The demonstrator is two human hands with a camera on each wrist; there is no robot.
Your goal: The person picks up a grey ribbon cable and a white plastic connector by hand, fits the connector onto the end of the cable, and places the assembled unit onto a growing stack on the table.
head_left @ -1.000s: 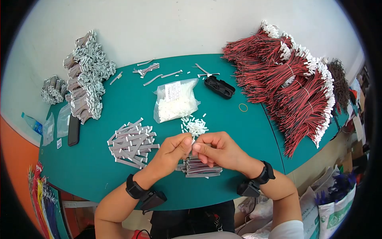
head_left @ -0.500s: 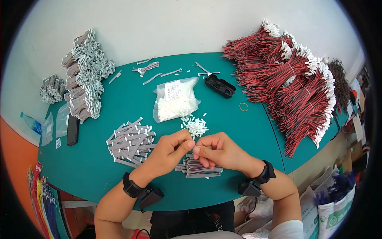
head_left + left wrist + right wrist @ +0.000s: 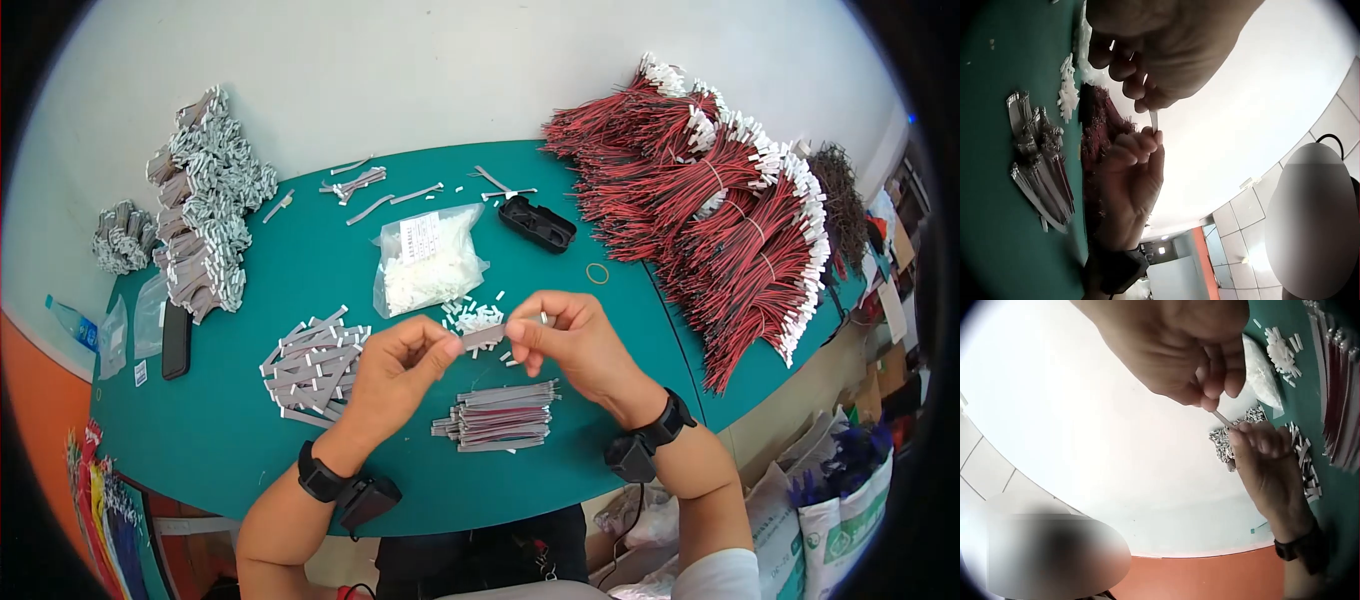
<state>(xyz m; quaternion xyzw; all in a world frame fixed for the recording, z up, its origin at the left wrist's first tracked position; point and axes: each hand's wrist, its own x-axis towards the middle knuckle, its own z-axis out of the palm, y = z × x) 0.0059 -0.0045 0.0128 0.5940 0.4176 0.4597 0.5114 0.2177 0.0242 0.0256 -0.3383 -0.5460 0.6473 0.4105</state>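
In the head view a short grey flat ribbon cable spans the gap between my two hands. My left hand pinches one end between thumb and forefinger, and my right hand pinches the other. A small white piece shows by the right fingers. Just beyond the cable lies a heap of small white connector housings. Closer to me is a neat stack of grey ribbon cables with bare metal ends. Left of my left hand, a loose pile of ribbon cables carries white connectors at the ends.
A clear bag of white housings lies behind the heap, next to an open black case. Large bundles of red-black wires fill the right side; grey cable bundles and a black phone are at left.
My hands, close together before, have drawn apart and slightly up from the stack. The ribbon cable now shows stretched between them, and the stack is fully in view.
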